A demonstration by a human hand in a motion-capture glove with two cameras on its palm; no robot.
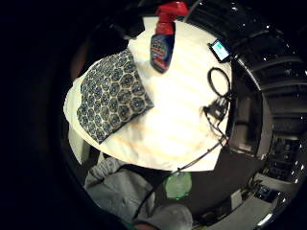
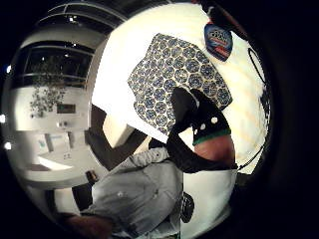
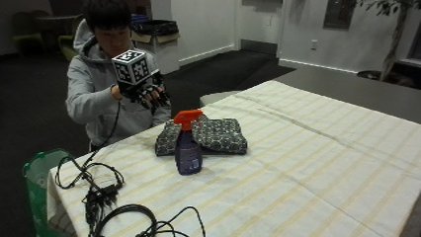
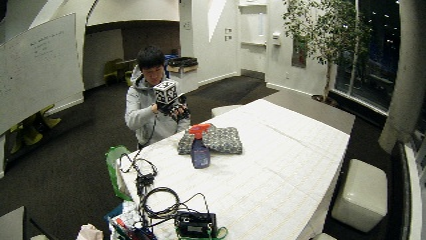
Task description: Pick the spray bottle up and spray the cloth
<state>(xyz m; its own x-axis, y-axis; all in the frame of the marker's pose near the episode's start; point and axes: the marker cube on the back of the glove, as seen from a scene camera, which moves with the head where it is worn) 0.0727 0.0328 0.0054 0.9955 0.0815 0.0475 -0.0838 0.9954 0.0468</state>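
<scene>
The spray bottle (image 3: 188, 148) stands upright on the table (image 3: 315, 168), which has a striped cloth cover, w/ its red trigger top (image 3: 186, 117) up and nothing holding it. Right behind it, touching or almost, lies the cloth (image 3: 209, 134), a folded blue & white patterned one, nearer the person. The gloved right hand (image 3: 146, 93) is up in the air in front of the person's chest, well apart from the bottle, w/ the fingers hanging loose and nothing in them. The bare hand looks like it is by the glove's wrist, but I can't tell for sure. So the pick-up is not yet begun, I think. What could go wrong: the bottle is tall and thin, so a bump from fingers coming down over the cloth could knock it over. The hand has to reach past the cloth first, so it may drag the cloth or push it into the bottle. If the nozzle points the wrong way, the spray could hit the table cover & not the cloth; I can't tell which way it points now. Room: lots of open table on the far side of the bottle and cloth. Toward the table's corner there are black cables (image 3: 99, 192), near the bottle but apart, which could snag a sleeve. The cloth is close to the person's table edge, so a hard push could slide it off
</scene>
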